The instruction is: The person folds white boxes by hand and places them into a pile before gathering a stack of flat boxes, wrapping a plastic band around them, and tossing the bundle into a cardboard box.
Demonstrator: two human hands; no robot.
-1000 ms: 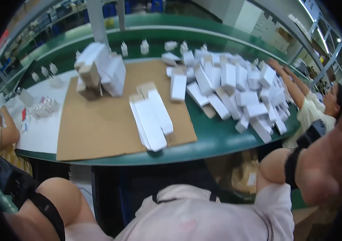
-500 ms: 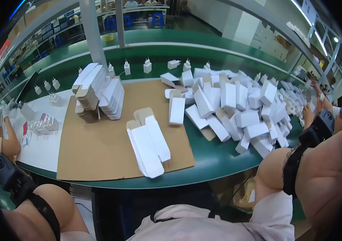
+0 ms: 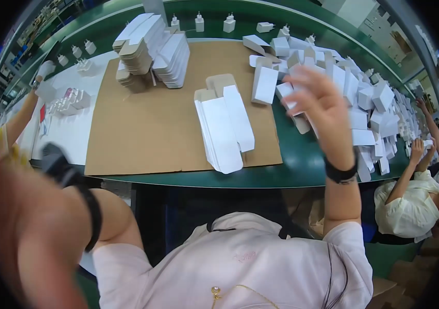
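Observation:
My right hand [image 3: 322,105] hovers over the near-left side of a heap of white cartons [image 3: 379,95], its fingers blurred but spread, with nothing seen in them. At the lower left my left hand [image 3: 28,221] is raised close to the camera. Motion smears it, so its fingers cannot be made out. Flat white folded cartons [image 3: 224,129] lie in a small stack on a brown cardboard sheet [image 3: 142,134]. Farther back on the same sheet are taller stacks of flat cartons [image 3: 170,56]. One made-up white carton [image 3: 264,85] stands at the sheet's right edge.
Several white plug adapters [image 3: 229,21] stand along the far side of the green table [image 3: 302,165]. More white adapters [image 3: 70,102] sit on a white sheet at left. A co-worker's arm [image 3: 21,113] reaches in there; another co-worker [image 3: 410,201] works at right.
My right hand has come down from beside the camera to above the carton heap. My left hand has swung into view at lower left. The view has tilted downward; the carton stacks look unchanged.

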